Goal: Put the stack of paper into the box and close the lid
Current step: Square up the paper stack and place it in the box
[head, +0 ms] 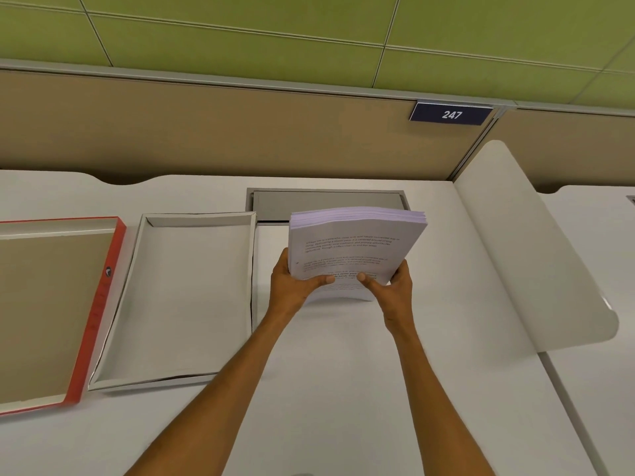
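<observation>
Both hands hold the stack of paper (355,249) w/ its near edge down on the tabletop (343,389), roughly mid-width and toward the far edge, the sheets tilted up and leaning away. Left hand (295,285) and right hand (391,288) each grip a lower side, thumbs pressed on the printed front, other fingers (400,269) wrapped behind, so both are clamped on the stack. It's thick, prob fairly heavy, and floppy: the top bows back and the far edges fan slightly, so loose sheets could slide or splay. Smooth paper, slippery between layers. Best hold, I'd judge: both long sides, low, w/ fingers underneath for support once it goes flat, squeezing enough to keep edges squared. The open white box (192,297) lies just to the left, empty inside, near the stack but not touching it. The red lid (103,304) sits inside-up beside the box, at the tabletop's left edge. Paper not yet in; lid off.
</observation>
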`<state>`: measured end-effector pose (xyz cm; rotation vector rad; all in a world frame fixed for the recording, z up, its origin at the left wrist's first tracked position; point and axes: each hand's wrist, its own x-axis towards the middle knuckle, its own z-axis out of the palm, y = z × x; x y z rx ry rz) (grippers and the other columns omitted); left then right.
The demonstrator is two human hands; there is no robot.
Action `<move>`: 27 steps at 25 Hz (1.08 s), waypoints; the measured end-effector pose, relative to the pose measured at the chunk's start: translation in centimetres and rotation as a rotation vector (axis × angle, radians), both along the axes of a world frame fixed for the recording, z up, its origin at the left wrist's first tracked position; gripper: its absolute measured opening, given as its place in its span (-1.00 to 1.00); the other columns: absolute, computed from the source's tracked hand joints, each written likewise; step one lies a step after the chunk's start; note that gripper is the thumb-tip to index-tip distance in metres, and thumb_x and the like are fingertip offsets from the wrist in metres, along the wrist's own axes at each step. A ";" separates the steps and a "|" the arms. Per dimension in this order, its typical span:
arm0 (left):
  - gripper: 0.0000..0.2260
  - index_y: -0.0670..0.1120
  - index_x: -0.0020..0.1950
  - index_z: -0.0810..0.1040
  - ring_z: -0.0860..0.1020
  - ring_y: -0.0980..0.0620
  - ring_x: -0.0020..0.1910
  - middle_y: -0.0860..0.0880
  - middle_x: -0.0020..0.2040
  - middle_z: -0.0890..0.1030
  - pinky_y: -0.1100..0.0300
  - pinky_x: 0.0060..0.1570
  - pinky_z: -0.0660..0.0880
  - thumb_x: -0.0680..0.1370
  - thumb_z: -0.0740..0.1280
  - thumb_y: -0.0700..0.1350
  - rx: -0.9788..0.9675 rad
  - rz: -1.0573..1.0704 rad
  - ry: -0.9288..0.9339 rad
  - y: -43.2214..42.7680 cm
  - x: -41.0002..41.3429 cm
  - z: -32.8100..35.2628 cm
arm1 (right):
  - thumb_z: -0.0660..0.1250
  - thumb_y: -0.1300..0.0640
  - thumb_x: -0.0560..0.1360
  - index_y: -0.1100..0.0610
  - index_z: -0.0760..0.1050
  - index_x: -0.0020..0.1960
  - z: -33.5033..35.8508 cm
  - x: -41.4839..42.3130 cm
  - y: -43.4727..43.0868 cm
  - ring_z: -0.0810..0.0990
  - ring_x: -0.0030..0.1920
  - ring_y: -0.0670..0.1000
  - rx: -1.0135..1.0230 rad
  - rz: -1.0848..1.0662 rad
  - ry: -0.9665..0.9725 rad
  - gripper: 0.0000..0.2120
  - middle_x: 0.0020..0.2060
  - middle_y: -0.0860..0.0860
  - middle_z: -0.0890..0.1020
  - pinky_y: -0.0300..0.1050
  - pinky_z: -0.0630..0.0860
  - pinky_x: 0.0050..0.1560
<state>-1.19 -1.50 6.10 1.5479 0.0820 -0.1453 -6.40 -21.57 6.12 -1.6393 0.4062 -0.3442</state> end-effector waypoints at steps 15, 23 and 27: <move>-0.51 -0.06 0.19 0.59 0.66 -0.12 0.07 -0.08 0.09 0.68 -0.01 -0.02 0.67 0.30 0.62 -0.18 0.003 0.101 0.052 -0.2 0.0 0.3 | 0.63 0.14 0.27 -0.25 0.39 0.10 1.1 1.2 2.8 0.63 0.02 -0.17 -0.042 -0.197 0.029 -0.41 0.04 -0.13 0.60 -0.24 0.65 -0.10; -0.45 -0.11 0.15 0.57 0.67 -0.02 0.00 -0.04 0.07 0.69 0.05 -0.02 0.65 0.24 0.66 -0.04 0.187 0.117 0.084 3.2 2.0 4.2 | 0.58 -0.13 0.28 0.01 0.33 0.10 5.8 3.4 4.9 0.55 -0.16 -0.12 -0.225 -0.161 0.266 -0.42 -0.10 -0.14 0.52 -0.26 0.51 -0.22; -0.46 -0.15 0.15 0.59 0.68 -0.07 -0.01 -0.09 0.09 0.70 -0.05 0.01 0.65 0.25 0.66 -0.03 0.251 0.109 0.159 6.0 2.7 5.0 | 0.60 -0.13 0.26 0.16 0.43 0.17 6.1 4.1 7.4 0.62 -0.03 0.05 -0.240 -0.145 0.367 -0.35 0.02 0.02 0.62 -0.04 0.61 -0.02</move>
